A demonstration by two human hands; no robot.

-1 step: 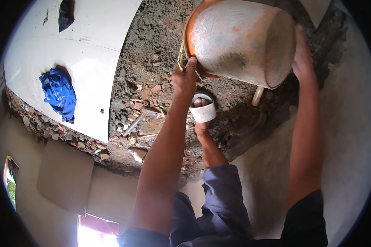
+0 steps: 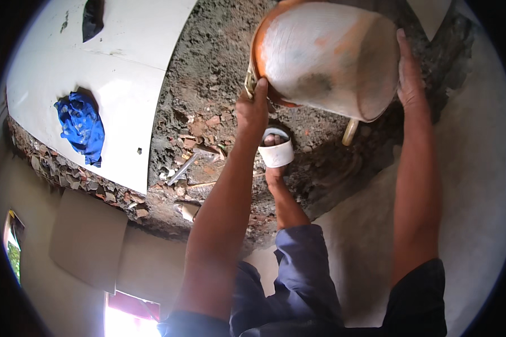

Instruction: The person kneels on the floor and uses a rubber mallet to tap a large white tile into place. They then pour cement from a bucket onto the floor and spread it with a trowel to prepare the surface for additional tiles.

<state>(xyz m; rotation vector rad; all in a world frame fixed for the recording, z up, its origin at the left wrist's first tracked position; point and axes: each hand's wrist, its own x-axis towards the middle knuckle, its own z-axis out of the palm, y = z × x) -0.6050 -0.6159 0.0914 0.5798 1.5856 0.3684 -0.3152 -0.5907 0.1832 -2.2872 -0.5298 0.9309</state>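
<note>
A tilted orange bucket [image 2: 329,59], caked with whitish-grey mortar, lies on its side in the air or against the rubble; I cannot tell which. Its rim faces left and its base faces right. My left hand [image 2: 253,109] is closed on the rim near the handle, thumb on top. Against the base, my right hand [image 2: 411,81] presses with its palm, thumb pointing up; its other fingers are partly hidden behind the bucket. The bucket's opening and contents are turned out of sight. A short yellowish rod or handle [image 2: 350,132] sticks out below the base.
Rough ground with wet mortar and broken brick [image 2: 208,106] spreads under the bucket. White tiles or boards [image 2: 123,123] at left hold a crumpled blue cloth [image 2: 80,126] and a black item [image 2: 93,19]. A grey metal bar [image 2: 183,168] lies by my sandalled foot [image 2: 276,151].
My right hand has shifted slightly down and left on the bucket's base, its thumb now showing clearly. The bucket has tipped very slightly; my left hand stays at the rim.
</note>
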